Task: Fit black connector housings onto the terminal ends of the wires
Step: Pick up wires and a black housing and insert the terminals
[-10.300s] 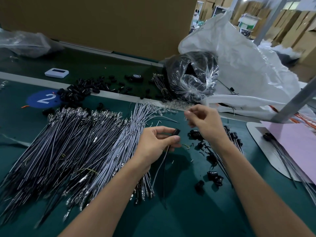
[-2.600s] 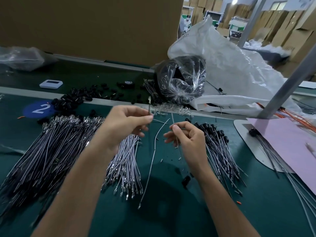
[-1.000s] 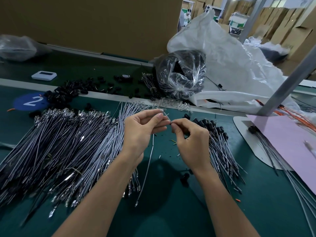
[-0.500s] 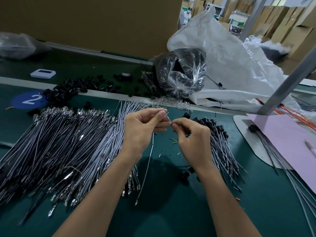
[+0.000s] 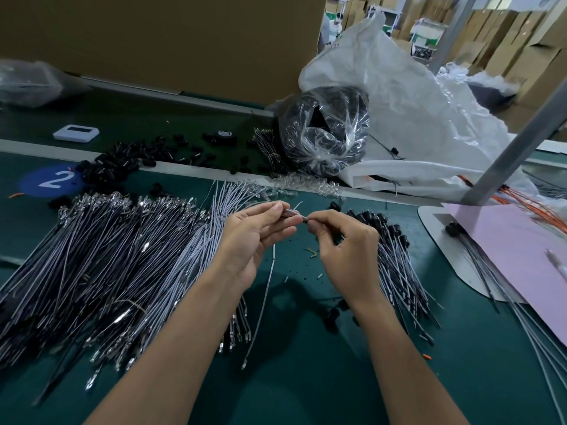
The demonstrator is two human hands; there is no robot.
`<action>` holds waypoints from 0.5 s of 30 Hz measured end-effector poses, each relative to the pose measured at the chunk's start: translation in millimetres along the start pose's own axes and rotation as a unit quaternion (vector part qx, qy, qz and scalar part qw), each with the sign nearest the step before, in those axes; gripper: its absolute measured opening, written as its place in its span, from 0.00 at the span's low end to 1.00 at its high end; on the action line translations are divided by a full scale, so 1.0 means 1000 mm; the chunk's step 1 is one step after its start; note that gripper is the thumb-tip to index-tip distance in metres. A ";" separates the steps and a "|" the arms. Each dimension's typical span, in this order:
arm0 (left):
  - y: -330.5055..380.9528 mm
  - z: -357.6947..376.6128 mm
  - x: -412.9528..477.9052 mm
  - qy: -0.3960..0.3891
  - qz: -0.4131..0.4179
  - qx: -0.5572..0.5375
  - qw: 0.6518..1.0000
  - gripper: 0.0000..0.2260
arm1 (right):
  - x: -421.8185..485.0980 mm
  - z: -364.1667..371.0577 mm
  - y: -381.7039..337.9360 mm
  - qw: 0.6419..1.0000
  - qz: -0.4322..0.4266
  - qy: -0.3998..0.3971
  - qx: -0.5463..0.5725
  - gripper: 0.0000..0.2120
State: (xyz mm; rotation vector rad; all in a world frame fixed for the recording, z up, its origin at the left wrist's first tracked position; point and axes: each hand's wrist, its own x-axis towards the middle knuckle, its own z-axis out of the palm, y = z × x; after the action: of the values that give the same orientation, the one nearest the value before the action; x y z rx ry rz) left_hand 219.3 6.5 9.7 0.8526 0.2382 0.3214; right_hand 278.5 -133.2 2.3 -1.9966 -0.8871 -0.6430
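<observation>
A green counter (image 5: 306, 388) carries a crumpled white sack (image 5: 423, 118) at the back right and a broad heap of grey wires (image 5: 107, 256) on the left. Just right of the hands lies a smaller bundle of capped wires (image 5: 399, 271) (black housings at their far ends). Over the middle, the left hand (image 5: 248, 240) pinches the top of one wire (image 5: 267, 299), which trails down toward the counter. The right hand (image 5: 346, 256) has its fingers closed on a small black connector housing (image 5: 304, 220), touching that wire's tip
</observation>
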 end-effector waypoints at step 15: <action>-0.005 0.000 0.003 0.015 -0.003 0.021 1.000 0.07 | -0.003 0.005 0.001 0.999 0.039 -0.013 -0.001 0.05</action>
State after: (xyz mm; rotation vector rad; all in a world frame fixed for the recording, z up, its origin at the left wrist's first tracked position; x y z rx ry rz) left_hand 223.1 4.3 5.9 0.8900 0.2758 0.3252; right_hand 278.0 -130.2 -3.3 -2.0351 -0.8187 -0.5760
